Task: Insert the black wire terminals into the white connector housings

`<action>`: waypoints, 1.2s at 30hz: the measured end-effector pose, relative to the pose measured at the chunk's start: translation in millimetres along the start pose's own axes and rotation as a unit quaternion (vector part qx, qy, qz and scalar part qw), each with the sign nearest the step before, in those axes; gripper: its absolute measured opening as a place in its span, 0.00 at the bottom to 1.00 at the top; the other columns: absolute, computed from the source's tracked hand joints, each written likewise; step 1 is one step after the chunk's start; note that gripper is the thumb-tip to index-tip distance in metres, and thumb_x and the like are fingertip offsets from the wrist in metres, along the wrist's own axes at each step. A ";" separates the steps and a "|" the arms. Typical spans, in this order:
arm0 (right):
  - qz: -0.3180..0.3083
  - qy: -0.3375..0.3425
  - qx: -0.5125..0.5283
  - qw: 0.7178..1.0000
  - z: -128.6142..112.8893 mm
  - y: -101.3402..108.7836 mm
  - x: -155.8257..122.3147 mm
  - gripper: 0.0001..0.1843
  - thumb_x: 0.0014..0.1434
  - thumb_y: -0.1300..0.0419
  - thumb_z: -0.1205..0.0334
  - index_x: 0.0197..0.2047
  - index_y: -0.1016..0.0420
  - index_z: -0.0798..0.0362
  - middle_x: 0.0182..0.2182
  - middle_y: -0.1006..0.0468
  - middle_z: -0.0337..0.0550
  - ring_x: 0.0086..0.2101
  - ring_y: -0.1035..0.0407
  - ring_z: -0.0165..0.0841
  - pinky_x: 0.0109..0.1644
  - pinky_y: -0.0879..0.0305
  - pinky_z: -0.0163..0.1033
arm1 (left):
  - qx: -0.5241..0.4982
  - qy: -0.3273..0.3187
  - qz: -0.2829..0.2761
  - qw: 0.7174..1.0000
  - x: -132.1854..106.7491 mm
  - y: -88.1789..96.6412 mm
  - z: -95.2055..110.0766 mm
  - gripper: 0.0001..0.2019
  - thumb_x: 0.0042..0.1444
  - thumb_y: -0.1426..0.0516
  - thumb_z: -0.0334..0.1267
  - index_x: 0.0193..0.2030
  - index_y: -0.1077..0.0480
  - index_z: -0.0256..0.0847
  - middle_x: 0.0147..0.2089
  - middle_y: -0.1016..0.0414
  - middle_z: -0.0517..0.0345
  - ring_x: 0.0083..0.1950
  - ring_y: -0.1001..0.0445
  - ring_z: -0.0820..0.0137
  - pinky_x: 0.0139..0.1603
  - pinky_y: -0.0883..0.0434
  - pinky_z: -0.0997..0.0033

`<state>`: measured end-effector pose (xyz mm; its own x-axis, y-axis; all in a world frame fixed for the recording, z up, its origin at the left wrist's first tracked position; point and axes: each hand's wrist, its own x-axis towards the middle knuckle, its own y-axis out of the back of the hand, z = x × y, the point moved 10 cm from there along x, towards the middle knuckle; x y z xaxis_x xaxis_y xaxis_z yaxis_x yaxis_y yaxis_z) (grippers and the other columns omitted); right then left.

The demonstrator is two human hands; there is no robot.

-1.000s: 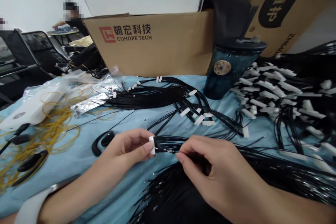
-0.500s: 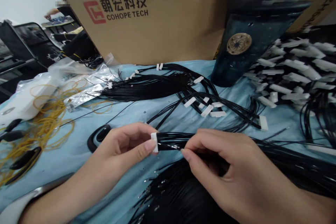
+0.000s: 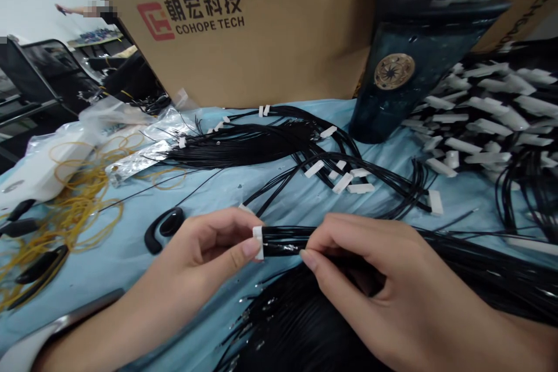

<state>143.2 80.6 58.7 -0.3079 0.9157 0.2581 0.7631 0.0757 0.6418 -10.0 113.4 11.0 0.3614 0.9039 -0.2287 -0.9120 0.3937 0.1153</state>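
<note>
The left hand (image 3: 196, 261) has its fingers (image 3: 244, 248) clamped on a white connector (image 3: 258, 242) at six o'clock, and the right hand (image 3: 370, 285) pinches its black wire bundle (image 3: 285, 242) beside it. One dark tumbler (image 3: 405, 70) stands at one o'clock, one cardboard box (image 3: 244, 40) at twelve, and loose rubber bands (image 3: 74, 203) lie at nine.

left hand (image 3: 192, 250) | right hand (image 3: 370, 285): bare, short nails | left wrist: white band (image 3: 21, 357), silvery edge

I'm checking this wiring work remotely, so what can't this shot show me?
Head view:
How the black wires seat in the white connector: too small, and the left hand covers one side.
The wires' path beneath the right hand: hidden by it.
The metal wire ends: too small, some cut off by the bottom edge.
</note>
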 end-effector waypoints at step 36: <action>-0.091 -0.037 0.014 0.995 11.7 -25.7 -0.3 0.13 0.67 0.46 0.69 0.30 0.30 0.51 0.26 0.26 0.36 0.25 0.34 0.29 0.30 0.40 0.37 | 0.053 0.001 0.023 0.998 -3.9 -3.4 8.8 0.03 0.53 0.32 0.39 0.33 0.18 0.43 0.31 0.18 0.61 0.33 0.22 0.69 0.32 0.27 0.77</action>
<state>130.4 83.0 33.7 -0.3999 0.9126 0.0843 0.7148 0.2530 0.6520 -6.7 110.1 20.0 0.3197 0.9208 -0.2233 -0.9017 0.3681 0.2269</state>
